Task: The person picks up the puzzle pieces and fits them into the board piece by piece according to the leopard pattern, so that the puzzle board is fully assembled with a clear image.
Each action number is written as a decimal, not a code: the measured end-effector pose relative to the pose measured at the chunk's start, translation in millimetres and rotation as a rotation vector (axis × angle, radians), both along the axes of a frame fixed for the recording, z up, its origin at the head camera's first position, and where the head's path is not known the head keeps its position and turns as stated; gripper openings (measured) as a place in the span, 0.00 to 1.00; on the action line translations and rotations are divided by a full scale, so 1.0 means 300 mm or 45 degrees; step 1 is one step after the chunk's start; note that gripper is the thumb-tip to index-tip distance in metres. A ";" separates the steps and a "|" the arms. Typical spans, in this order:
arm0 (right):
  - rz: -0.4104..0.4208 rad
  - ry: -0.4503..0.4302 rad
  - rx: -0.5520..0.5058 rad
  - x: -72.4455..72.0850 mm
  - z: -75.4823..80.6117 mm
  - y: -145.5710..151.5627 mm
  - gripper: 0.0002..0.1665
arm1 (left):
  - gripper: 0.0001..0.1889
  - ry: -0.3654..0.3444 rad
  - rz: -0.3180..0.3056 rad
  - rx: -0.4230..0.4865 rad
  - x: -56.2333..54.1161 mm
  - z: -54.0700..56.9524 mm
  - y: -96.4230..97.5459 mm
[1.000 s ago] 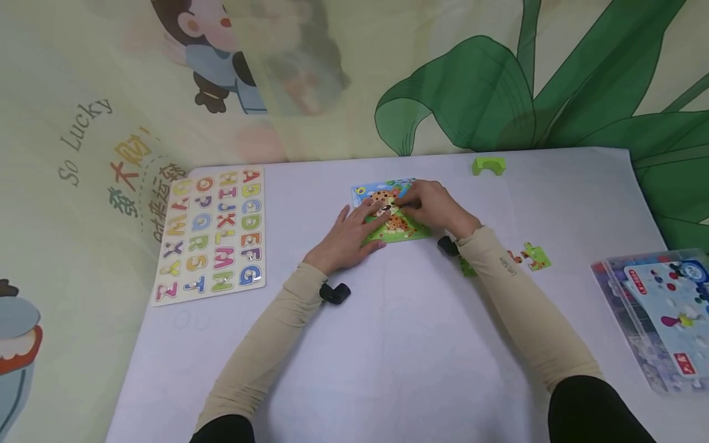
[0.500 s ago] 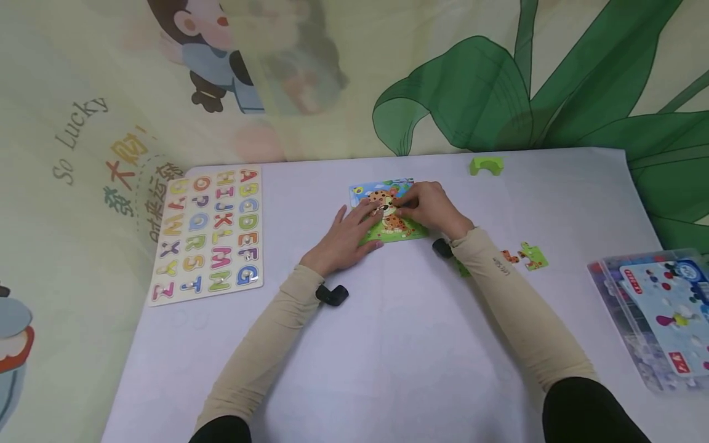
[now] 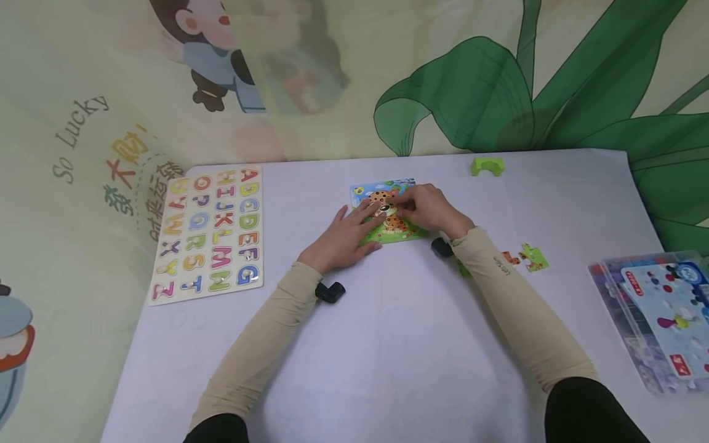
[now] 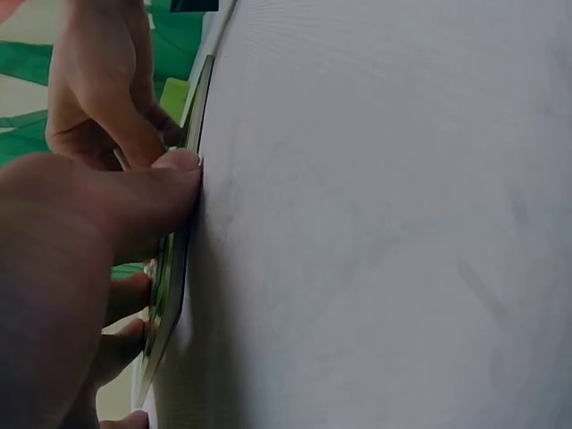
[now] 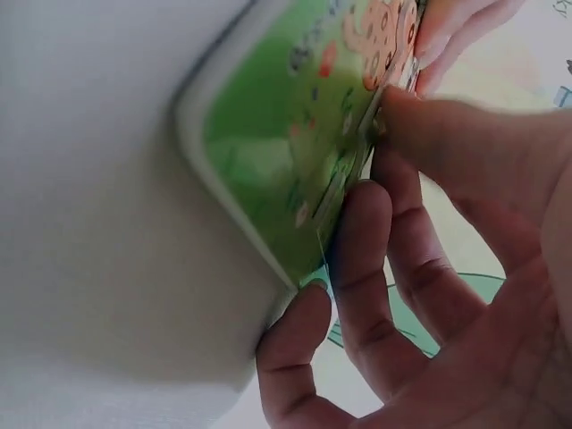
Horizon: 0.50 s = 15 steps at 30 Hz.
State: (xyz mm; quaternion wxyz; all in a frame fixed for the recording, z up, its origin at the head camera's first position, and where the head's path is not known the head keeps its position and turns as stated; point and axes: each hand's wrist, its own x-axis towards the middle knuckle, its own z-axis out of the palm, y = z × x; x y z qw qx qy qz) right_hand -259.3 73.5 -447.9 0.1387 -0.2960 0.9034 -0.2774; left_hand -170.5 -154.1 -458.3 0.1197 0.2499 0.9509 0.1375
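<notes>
Pinching at the leopard board [image 3: 396,226], the right hand [image 3: 429,209] has what looks like a small piece [image 5: 377,123] between thumb and fingertips — mostly hidden from me. The left hand [image 3: 343,237] rests spread on the board's left side, its fingers nearly straight. That board lies near the middle of the surface's [image 3: 376,344] far edge.

I judge the step in hand as fitting that piece; the next move calls for lining up its outline, then pressing gently while the left hand braces.

Farther out, toward the right edge, I see an orange piece [image 3: 510,258] and a green-and-orange piece [image 3: 534,257] lying loose, plus a green piece [image 3: 463,269] half under the right sleeve [image 3: 501,280] — likely later fittings.
</notes>
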 end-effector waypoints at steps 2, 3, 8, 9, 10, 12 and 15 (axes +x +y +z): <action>0.009 0.002 0.024 -0.001 0.001 -0.003 0.22 | 0.36 -0.011 -0.001 0.018 0.000 0.003 -0.002; 0.016 0.007 0.039 0.000 0.001 -0.004 0.23 | 0.36 -0.013 -0.001 0.026 0.000 0.004 -0.002; 0.070 0.052 0.081 0.005 0.007 -0.012 0.27 | 0.35 0.009 -0.001 0.046 0.000 0.010 -0.002; 0.080 0.063 0.090 0.006 0.009 -0.012 0.27 | 0.34 0.015 -0.001 0.044 -0.002 0.010 -0.002; 0.084 0.067 0.096 0.007 0.011 -0.014 0.27 | 0.34 0.020 0.000 0.045 -0.003 0.011 -0.002; 0.090 0.063 0.122 0.008 0.015 -0.018 0.27 | 0.33 0.023 0.003 0.042 -0.007 0.012 -0.002; 0.072 0.045 0.172 0.007 0.023 -0.023 0.28 | 0.33 0.014 0.001 0.038 -0.016 0.011 -0.003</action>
